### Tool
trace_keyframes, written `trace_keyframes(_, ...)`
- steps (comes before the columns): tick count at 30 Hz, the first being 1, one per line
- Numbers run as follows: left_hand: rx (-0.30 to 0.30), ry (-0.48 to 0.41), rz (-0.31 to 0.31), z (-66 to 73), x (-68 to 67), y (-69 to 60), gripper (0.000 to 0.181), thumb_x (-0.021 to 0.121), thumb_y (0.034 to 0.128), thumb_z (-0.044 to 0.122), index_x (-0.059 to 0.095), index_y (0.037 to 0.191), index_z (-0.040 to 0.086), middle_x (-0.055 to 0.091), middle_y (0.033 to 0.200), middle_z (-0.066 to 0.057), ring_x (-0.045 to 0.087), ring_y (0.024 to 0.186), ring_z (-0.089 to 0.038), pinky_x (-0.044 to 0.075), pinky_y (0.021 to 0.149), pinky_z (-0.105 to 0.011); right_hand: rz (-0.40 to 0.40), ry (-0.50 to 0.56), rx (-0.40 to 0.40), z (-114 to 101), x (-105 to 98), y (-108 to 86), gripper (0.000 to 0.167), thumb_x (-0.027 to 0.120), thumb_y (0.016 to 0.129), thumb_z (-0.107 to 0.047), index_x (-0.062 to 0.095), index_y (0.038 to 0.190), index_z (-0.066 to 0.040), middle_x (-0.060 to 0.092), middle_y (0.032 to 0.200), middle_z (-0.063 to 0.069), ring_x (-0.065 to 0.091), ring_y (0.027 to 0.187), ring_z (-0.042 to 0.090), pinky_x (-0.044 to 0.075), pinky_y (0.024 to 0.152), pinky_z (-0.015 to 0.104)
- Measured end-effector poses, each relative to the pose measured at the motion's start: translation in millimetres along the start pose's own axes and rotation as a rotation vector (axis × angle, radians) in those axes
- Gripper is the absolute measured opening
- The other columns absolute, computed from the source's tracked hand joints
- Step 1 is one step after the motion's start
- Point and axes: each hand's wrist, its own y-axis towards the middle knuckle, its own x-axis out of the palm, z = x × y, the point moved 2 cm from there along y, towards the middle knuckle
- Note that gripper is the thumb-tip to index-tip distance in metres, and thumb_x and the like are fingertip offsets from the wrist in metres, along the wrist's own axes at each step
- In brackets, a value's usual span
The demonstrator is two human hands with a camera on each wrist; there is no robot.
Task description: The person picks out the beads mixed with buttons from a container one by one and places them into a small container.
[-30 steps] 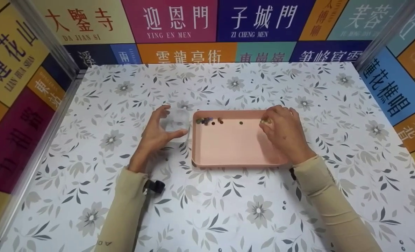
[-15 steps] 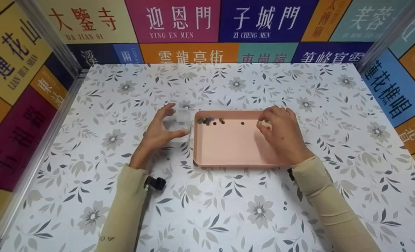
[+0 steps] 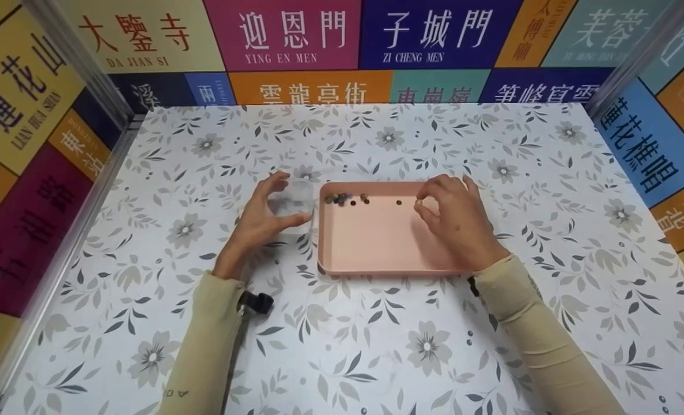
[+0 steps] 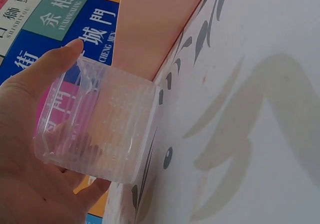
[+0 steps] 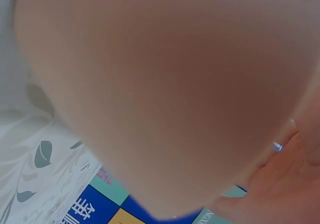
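Observation:
The left hand [image 3: 261, 213] curves its thumb and fingers around a clear plastic box [image 3: 294, 206] just left of the pink tray [image 3: 376, 242]; in the left wrist view that hand [image 4: 40, 134] grips the clear box [image 4: 110, 119]. Over the tray's right part, the right hand [image 3: 460, 222] pinches a small pale bead [image 3: 419, 203] between thumb and index finger. Dark and coloured beads [image 3: 337, 199] lie along the tray's back left. One dark bead [image 3: 399, 202] sits by itself, left of the right fingertips. A blurred surface fills much of the right wrist view.
The tray and box stand on a table with a floral cover [image 3: 376, 346]. Upright panels with coloured lettering [image 3: 295, 34] border the table at the back and on both sides.
The right hand has moved left over the tray, closer to the lone dark bead. The left hand and clear box stay nearly in place.

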Motion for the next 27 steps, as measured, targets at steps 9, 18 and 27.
trace_keyframes(9,-0.006,0.0,0.005,-0.8,0.4,0.5,0.096,0.093,0.0773,0.035,0.042,0.157,0.023,0.044,0.159,-0.011,0.043,0.147,-0.032,0.038,0.122,-0.057,-0.009,-0.004,-0.014,-5,0,1.7,0.012,0.076,0.095,-0.016,0.073,0.102,-0.006,0.071,0.114,0.011,0.063,0.12,0.035,0.026,0.126,0.06)
trace_keyframes(18,0.0,0.0,-0.001,0.2,0.1,1.1,0.096,0.093,0.077,0.035,0.042,0.157,0.021,0.045,0.158,-0.012,0.044,0.147,-0.033,0.038,0.121,-0.057,-0.019,0.002,-0.054,-8,4,4.3,0.015,0.076,0.095,-0.017,0.072,0.103,-0.006,0.073,0.112,0.012,0.065,0.117,0.035,0.037,0.118,0.052)
trace_keyframes(27,-0.004,-0.002,-0.001,-0.2,0.2,0.5,0.097,0.093,0.0771,0.034,0.041,0.157,0.019,0.044,0.158,-0.013,0.043,0.147,-0.033,0.038,0.121,-0.057,-0.041,0.009,-0.047,-14,10,5.1,0.015,0.077,0.095,-0.019,0.072,0.103,-0.008,0.073,0.113,0.011,0.063,0.118,0.037,0.04,0.115,0.051)
